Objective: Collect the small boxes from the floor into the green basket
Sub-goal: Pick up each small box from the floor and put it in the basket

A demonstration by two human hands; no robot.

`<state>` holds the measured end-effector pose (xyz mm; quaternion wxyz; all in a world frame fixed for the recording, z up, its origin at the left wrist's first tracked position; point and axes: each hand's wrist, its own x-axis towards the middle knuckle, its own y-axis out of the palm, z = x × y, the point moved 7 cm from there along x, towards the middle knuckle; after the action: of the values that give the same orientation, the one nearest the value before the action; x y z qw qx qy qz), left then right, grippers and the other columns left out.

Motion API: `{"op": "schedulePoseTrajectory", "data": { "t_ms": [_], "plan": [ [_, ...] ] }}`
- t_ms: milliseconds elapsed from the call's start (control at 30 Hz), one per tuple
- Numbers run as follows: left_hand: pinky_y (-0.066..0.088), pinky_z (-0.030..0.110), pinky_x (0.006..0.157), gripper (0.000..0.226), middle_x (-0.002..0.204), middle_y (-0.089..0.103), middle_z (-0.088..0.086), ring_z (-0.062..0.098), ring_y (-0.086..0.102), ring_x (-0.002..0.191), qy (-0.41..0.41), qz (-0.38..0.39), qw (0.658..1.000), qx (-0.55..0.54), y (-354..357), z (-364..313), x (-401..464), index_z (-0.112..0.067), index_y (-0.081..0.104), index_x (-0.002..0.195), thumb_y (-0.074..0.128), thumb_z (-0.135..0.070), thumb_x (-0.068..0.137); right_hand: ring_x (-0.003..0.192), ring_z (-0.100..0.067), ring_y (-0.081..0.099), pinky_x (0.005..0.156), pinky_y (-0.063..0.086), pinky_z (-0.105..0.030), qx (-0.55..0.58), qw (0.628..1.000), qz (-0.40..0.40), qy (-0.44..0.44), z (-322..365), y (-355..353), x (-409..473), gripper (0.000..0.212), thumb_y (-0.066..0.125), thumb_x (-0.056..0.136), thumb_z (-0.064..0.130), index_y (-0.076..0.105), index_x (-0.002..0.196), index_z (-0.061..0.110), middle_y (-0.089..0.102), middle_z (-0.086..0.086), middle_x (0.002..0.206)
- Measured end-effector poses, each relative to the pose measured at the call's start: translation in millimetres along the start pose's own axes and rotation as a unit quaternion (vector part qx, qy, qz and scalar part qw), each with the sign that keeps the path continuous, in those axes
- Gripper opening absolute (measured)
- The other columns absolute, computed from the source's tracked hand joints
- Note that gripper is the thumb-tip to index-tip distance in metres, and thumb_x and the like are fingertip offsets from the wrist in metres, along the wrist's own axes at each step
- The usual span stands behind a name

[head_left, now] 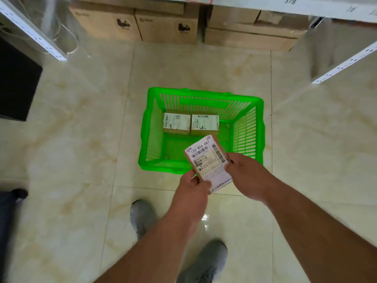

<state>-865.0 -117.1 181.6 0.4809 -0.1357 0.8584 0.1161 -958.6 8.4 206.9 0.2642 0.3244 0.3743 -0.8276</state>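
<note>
A green plastic basket (247,127) stands on the tiled floor in front of me. Two small cardboard boxes with white labels lie side by side at its far end, one on the left (176,123) and one on the right (204,124). A third small box (209,161) with a white shipping label is held tilted above the basket's near rim. My left hand (192,193) grips its lower left corner. My right hand (244,174) holds its right edge.
Large cardboard cartons (166,25) are stacked against the far side under a shelf. White metal shelf posts (34,35) rise at left and right (344,66). A black object (16,82) sits at far left. My grey shoes (142,217) stand on the tiles below.
</note>
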Motion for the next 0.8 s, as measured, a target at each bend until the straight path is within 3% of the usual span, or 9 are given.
{"op": "schedulePoseTrajectory", "data": {
  "t_ms": [100, 200, 300, 367, 467, 567, 667, 733, 800],
  "plan": [
    [0.053, 0.034, 0.103, 0.028, 0.104, 0.080, -0.007, 0.011, 0.073, 0.103, -0.022, 0.005, 1.000, -0.013, -8.9, -13.4, 16.8, -0.025, 0.070, 0.101, 0.055, -0.004, 0.091, 0.106, -0.022, 0.061, 0.082, 0.046, -0.032, -0.030, 0.999, 0.000, 0.010, 18.4, 2.8, 22.0, 0.035, 0.041, 0.101, 0.018, 0.057, 0.133, 0.022, 0.066, -0.002, 0.128],
    [0.053, 0.039, 0.104, 0.034, 0.106, 0.080, -0.008, 0.014, 0.073, 0.105, -0.037, 0.011, 0.998, -0.039, -21.0, -28.6, 30.8, -0.024, 0.073, 0.109, 0.058, -0.014, 0.080, 0.097, -0.024, 0.064, 0.083, 0.053, -0.038, -0.057, 0.998, 0.000, 0.020, 36.6, 7.6, 38.0, 0.032, 0.044, 0.098, 0.018, 0.060, 0.125, 0.021, 0.069, -0.006, 0.117],
    [0.052, 0.034, 0.096, 0.034, 0.107, 0.080, -0.007, 0.012, 0.071, 0.105, -0.054, 0.019, 0.997, -0.055, -30.3, -41.0, 47.6, -0.020, 0.071, 0.112, 0.058, -0.017, 0.081, 0.061, -0.019, 0.059, 0.051, 0.048, -0.032, -0.078, 0.997, 0.001, 0.004, 54.8, 12.2, 64.0, 0.024, 0.044, 0.090, 0.015, 0.067, 0.099, 0.013, 0.068, -0.013, 0.091],
    [0.051, 0.036, 0.096, 0.043, 0.109, 0.079, -0.003, 0.014, 0.069, 0.105, -0.076, 0.005, 0.994, -0.080, -35.9, -39.4, 62.8, -0.019, 0.068, 0.115, 0.058, -0.022, 0.074, 0.053, -0.020, 0.049, 0.043, 0.036, -0.026, -0.104, 0.995, -0.005, -0.005, 63.2, 16.4, 86.1, 0.022, 0.043, 0.085, 0.021, 0.062, 0.081, 0.011, 0.063, -0.020, 0.084],
    [0.052, 0.035, 0.089, 0.044, 0.109, 0.078, 0.001, 0.018, 0.070, 0.101, -0.105, -0.033, 0.985, -0.134, -42.8, -27.4, 89.1, -0.020, 0.066, 0.117, 0.060, -0.022, 0.074, 0.062, -0.020, 0.048, 0.048, 0.030, -0.024, -0.150, 0.988, 0.015, -0.016, 68.4, 31.5, 119.9, 0.018, 0.040, 0.079, 0.030, 0.049, 0.069, 0.019, 0.056, -0.016, 0.083],
    [0.050, 0.030, 0.076, 0.027, 0.101, 0.078, 0.006, 0.016, 0.067, 0.082, -0.123, -0.064, 0.966, -0.218, -47.2, -16.5, 120.6, -0.014, 0.068, 0.116, 0.058, -0.008, 0.091, 0.077, -0.022, 0.057, 0.061, 0.041, -0.029, -0.192, 0.980, 0.048, -0.029, 70.7, 52.8, 152.8, 0.015, 0.044, 0.092, 0.024, 0.055, 0.085, 0.018, 0.053, -0.010, 0.091],
    [0.044, 0.032, 0.072, 0.027, 0.095, 0.077, 0.012, 0.018, 0.060, 0.078, -0.152, -0.088, 0.945, -0.277, -48.0, 1.8, 157.0, -0.011, 0.073, 0.109, 0.056, -0.003, 0.090, 0.084, -0.022, 0.057, 0.072, 0.047, -0.033, -0.256, 0.962, 0.080, -0.045, 69.8, 72.7, 185.8, 0.007, 0.045, 0.097, 0.021, 0.051, 0.097, 0.019, 0.051, -0.004, 0.093],
    [0.045, 0.028, 0.066, 0.028, 0.089, 0.075, 0.008, 0.018, 0.060, 0.077, -0.165, -0.095, 0.928, -0.321, -45.2, 11.8, 180.5, -0.011, 0.075, 0.106, 0.056, 0.000, 0.089, 0.098, -0.028, 0.062, 0.083, 0.051, -0.034, -0.299, 0.949, 0.086, -0.060, 65.9, 82.3, 207.8, 0.017, 0.045, 0.097, 0.024, 0.055, 0.107, 0.016, 0.064, -0.012, 0.109],
    [0.046, 0.028, 0.065, 0.030, 0.087, 0.072, 0.006, 0.019, 0.060, 0.076, -0.174, -0.103, 0.912, -0.357, -42.1, 18.5, 203.0, -0.010, 0.074, 0.110, 0.055, 0.001, 0.089, 0.119, -0.033, 0.060, 0.098, 0.051, -0.038, -0.343, 0.933, 0.095, -0.060, 61.2, 91.3, 228.1, 0.041, 0.044, 0.095, 0.030, 0.055, 0.130, 0.013, 0.062, -0.016, 0.134]
  ]
}}
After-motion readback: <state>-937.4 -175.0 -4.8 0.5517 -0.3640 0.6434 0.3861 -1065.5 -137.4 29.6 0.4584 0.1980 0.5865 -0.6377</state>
